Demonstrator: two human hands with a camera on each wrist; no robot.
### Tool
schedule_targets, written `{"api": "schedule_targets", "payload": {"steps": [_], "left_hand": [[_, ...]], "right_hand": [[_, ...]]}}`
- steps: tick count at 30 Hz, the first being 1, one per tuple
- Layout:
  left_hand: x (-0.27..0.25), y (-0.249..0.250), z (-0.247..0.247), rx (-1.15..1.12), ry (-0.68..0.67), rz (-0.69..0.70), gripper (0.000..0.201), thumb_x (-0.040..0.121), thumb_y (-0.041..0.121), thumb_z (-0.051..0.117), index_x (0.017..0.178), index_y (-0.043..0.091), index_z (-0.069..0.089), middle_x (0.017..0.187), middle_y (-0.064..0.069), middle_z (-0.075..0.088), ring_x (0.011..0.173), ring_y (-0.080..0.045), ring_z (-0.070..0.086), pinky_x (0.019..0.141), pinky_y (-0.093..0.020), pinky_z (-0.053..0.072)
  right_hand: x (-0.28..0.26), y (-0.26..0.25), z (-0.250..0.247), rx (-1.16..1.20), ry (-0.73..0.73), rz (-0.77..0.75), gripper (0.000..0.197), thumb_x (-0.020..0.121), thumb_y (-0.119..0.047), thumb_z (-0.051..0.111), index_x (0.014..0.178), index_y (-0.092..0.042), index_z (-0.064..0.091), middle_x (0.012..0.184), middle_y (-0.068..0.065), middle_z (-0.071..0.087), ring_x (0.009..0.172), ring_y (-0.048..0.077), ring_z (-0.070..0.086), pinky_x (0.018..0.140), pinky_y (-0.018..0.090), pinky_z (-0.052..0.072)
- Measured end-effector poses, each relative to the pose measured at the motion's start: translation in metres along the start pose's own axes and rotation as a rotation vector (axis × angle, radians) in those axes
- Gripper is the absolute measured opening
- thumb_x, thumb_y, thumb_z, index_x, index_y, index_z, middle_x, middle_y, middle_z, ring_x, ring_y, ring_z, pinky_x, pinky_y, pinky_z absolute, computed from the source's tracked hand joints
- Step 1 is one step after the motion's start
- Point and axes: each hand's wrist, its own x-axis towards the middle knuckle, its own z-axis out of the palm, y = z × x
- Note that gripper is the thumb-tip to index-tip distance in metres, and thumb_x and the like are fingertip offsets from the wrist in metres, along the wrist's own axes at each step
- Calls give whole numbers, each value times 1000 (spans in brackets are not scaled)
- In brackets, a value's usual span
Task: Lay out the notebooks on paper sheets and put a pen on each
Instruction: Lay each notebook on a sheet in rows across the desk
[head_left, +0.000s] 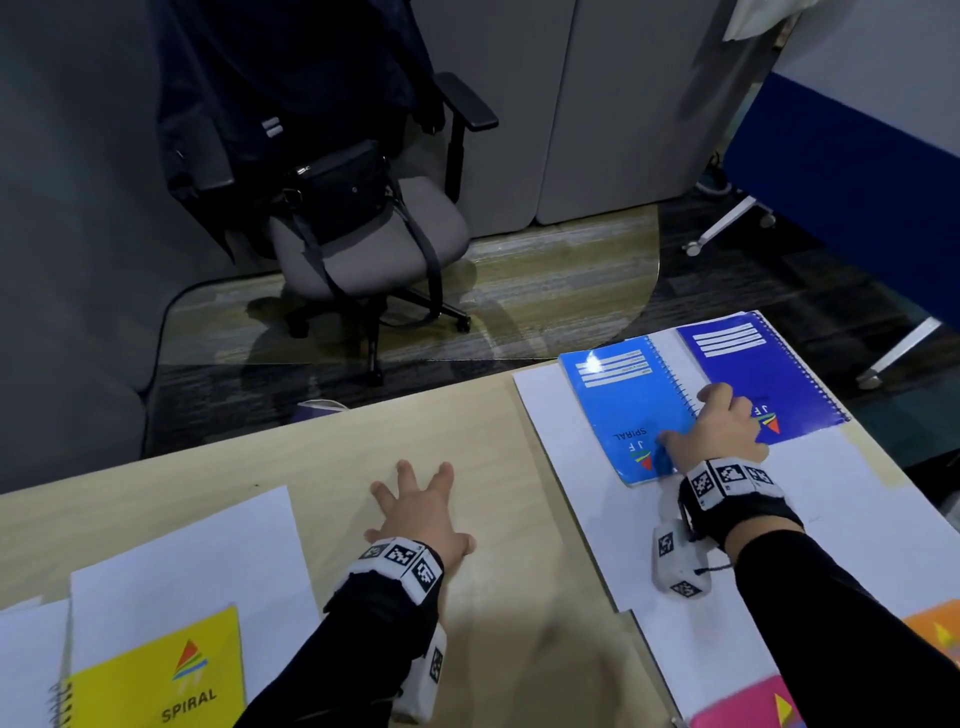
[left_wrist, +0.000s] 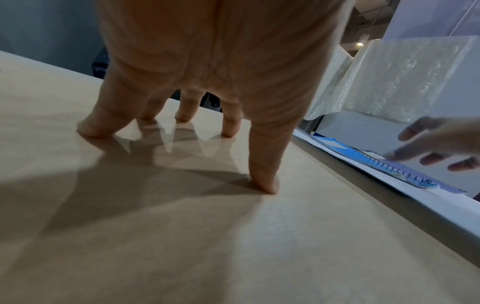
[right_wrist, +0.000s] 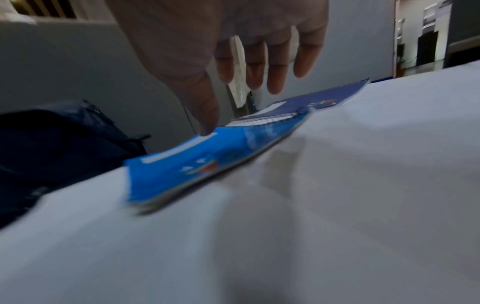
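Right hand (head_left: 719, 423) spread flat across light-blue spiral notebook (head_left: 626, 405) and dark-blue spiral notebook (head_left: 748, 358), spines running away; left hand (head_left: 415, 514) splayed on beige tabletop (head_left: 363, 431)

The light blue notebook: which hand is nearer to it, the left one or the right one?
Right. The right hand is over the light blue notebook, its thumb on the cover near the spiral. The left hand is off to the left, spread flat on the bare table.

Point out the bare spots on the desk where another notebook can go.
Bare wood around the left hand, between the left paper sheet and the right sheet. Both sheets have free white. Crowded: far right, where the light blue notebook and dark blue notebook meet.
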Motion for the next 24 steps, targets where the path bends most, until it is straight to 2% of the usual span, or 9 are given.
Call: {"api": "schedule_targets", "payload": {"steps": [3, 6, 8, 10, 13, 17, 19, 21, 24], "left_hand": [[-2, -7, -3, 24, -13, 50, 90, 82, 41, 67, 150, 41, 7, 159, -5, -17, 144, -42, -12, 109, -59, 28], [-8, -29, -8, -48, 19, 106, 84, 84, 46, 62, 152, 30, 15, 160, -9, -3, 147, -33, 2, 116, -45, 23], [-18, -49, -10, -172, 79, 82, 76, 85, 46, 58, 150, 25, 24, 159, -10, 12, 146, -26, 16, 115, -39, 26], [-35, -78, -11, -244, 183, 60, 63, 86, 42, 55, 143, 23, 37, 152, -8, 28, 139, -25, 30, 111, -39, 33], [-60, -118, -11, -285, 307, 27, 48, 89, 34, 56, 135, 23, 49, 142, -4, 41, 130, -23, 40, 106, -34, 37], [-90, -171, -11, -265, 382, -100, 39, 92, 29, 53, 131, 27, 51, 137, -1, 42, 127, -23, 39, 99, -34, 41], [-102, -197, -9, -234, 398, -179, 33, 90, 28, 54, 123, 30, 55, 131, 0, 45, 123, -23, 42, 93, -36, 45], [-113, -223, -4, -223, 420, -256, 32, 86, 26, 58, 119, 29, 56, 129, -1, 45, 121, -24, 43, 91, -36, 46], [-130, -255, 3, -302, 418, -402, 51, 82, 24, 66, 129, 23, 46, 133, -7, 36, 123, -30, 39, 92, -39, 45]], "right_hand": [[-45, -19, 2, 173, -16, -115, 59, 77, -32, 74, 125, -21, 41, 128, 8, 44, 118, 31, 48, 95, 48, 41], [-102, -43, 11, 302, -94, -291, 53, 78, -30, 73, 122, -21, 44, 121, 5, 50, 113, 27, 53, 92, 45, 44], [-139, -57, 17, 335, -196, -382, 46, 79, -28, 71, 118, -23, 47, 114, 1, 55, 106, 22, 57, 90, 41, 45], [-182, -75, 24, 329, -298, -480, 34, 82, -27, 68, 111, -27, 50, 105, -5, 59, 96, 18, 59, 88, 36, 47], [-237, -94, 38, 217, -411, -652, 21, 86, -28, 62, 105, -27, 53, 97, -10, 59, 89, 15, 60, 83, 30, 47], [-303, -115, 65, 90, -558, -836, 21, 84, -22, 58, 105, -24, 57, 106, -4, 61, 96, 22, 61, 80, 30, 46], [-332, -123, 79, 42, -635, -944, 27, 83, -19, 58, 109, -24, 57, 112, -1, 57, 103, 23, 58, 82, 31, 47], [-358, -128, 91, -26, -681, -1077, 42, 81, -18, 61, 121, -27, 54, 125, -1, 49, 117, 23, 49, 90, 31, 45], [-384, -130, 101, -207, -677, -1212, 68, 77, -21, 66, 138, -35, 39, 147, 0, 29, 130, 26, 33, 98, 37, 42]]}}
